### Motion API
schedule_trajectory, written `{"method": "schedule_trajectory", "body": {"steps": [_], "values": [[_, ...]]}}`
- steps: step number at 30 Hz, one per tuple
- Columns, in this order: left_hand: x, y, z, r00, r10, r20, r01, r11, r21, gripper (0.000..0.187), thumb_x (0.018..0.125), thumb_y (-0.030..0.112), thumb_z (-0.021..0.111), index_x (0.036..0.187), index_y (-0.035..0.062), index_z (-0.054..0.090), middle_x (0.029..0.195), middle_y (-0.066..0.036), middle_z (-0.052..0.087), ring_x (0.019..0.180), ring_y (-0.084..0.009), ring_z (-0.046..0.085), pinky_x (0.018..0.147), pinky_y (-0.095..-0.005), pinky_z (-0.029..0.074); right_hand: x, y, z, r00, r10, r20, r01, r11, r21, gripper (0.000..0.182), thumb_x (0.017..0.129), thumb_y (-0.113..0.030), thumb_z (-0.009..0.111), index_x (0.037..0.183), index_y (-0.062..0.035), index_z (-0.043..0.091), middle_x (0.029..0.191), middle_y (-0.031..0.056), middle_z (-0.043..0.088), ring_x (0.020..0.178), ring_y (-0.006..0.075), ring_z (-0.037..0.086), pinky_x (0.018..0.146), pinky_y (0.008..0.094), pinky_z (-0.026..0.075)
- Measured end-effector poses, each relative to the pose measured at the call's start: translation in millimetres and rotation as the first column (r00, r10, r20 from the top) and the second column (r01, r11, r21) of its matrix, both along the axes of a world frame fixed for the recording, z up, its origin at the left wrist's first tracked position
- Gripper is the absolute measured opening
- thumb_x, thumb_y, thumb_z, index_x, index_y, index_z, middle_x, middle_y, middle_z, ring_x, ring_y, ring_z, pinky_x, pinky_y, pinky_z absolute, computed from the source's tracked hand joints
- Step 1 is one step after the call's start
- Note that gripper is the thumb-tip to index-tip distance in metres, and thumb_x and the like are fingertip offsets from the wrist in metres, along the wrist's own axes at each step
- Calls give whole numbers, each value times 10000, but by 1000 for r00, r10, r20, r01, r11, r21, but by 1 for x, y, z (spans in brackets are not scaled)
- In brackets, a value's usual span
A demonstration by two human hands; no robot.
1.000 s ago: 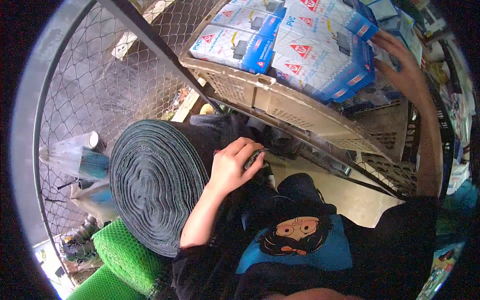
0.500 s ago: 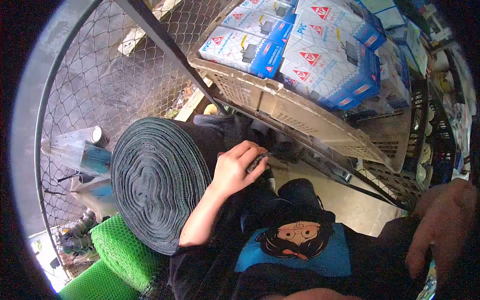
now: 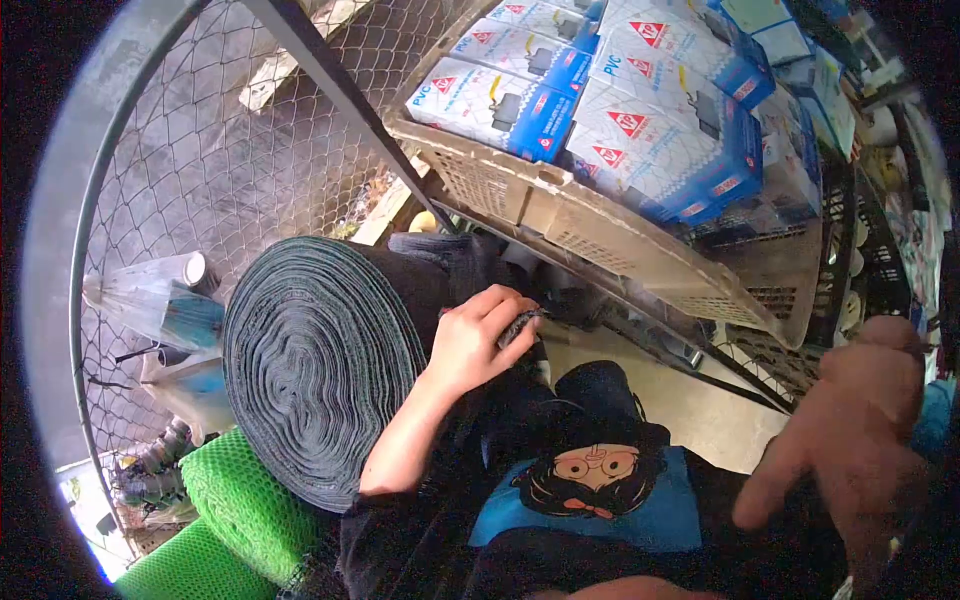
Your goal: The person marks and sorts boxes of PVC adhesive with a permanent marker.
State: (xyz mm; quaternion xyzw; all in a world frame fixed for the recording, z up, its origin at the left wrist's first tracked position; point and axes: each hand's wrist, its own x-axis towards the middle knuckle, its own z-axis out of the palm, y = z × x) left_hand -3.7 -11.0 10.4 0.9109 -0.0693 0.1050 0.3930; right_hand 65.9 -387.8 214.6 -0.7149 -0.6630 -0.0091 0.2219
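My left hand (image 3: 475,340) is closed on a bunched, dark, textured piece of netting (image 3: 518,328), in front of my chest. Just beside it stands a large roll of dark grey netting (image 3: 310,380), its spiral end facing me. Over at the right edge, my right hand (image 3: 850,440) is in shadow and slightly blurred. Its thumb and fingers look spread apart, and I make out nothing in them. A teal patch (image 3: 935,415) shows behind that hand, too cut off to name.
A brown plastic crate (image 3: 600,235) holds several blue-and-white PVC boxes (image 3: 650,150). Green mesh rolls (image 3: 245,500) lie at lower left. A wire-mesh fence (image 3: 200,170) runs along the left, with plastic bags (image 3: 160,300) near it. My printed shirt (image 3: 600,500) fills the bottom.
My right hand has moved left and its thumb and fingers have spread. My left hand keeps its hold, almost unmoved. The view has shifted slightly.
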Motion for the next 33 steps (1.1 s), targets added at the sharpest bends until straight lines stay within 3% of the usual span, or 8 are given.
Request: {"method": "schedule_trajectory", "body": {"steps": [13,19,23,27,30,33], "values": [[1,1,-5,999,-12,31,12,1000,-1,162,852,180,714,969,70,689,941,-81,667,814,-273,696,684,-371,580,27,30,42,984,122,130,-127,991,31,578,652,-38,780,1193,-86,581,1328,152,584,1218,357,546,1015,477,440],[0,3,-6,997,-26,78,27,1000,-12,163,842,181,715,962,74,685,911,-87,657,788,-270,690,666,-374,577,60,135,20,898,-116,425,94,993,72,619,616,-29,790,1191,-89,567,1341,158,574,1235,372,534,1022,496,433],[0,4,-10,991,-16,136,17,1000,-6,154,844,193,707,944,81,671,891,-79,646,773,-266,682,653,-371,572,69,189,23,797,-137,589,250,962,-114,646,593,-23,797,1189,-91,558,1350,162,568,1247,382,526,1027,508,429],[-2,5,-14,990,-27,137,30,999,-19,155,845,200,699,936,79,667,887,-74,646,766,-259,680,641,-365,569,55,218,25,725,-81,684,435,824,-363,693,676,-52,761,1326,-118,528,1453,97,493,1392,361,387,1158,548,261],[-2,6,-14,988,-3,156,6,1000,-19,156,845,203,698,930,77,665,886,-72,644,764,-259,677,639,-369,567,60,235,28,776,-16,630,415,766,-491,783,690,-56,754,1418,-130,478,1524,83,419,1458,315,306,1212,549,143],[-3,7,-18,986,-11,165,17,999,-34,163,849,204,687,940,72,656,880,-80,621,776,-268,663,655,-376,561,64,257,25,763,15,647,392,784,-481,850,679,-23,748,1460,-127,430,1552,75,388,1469,297,296,1216,538,134]]}}
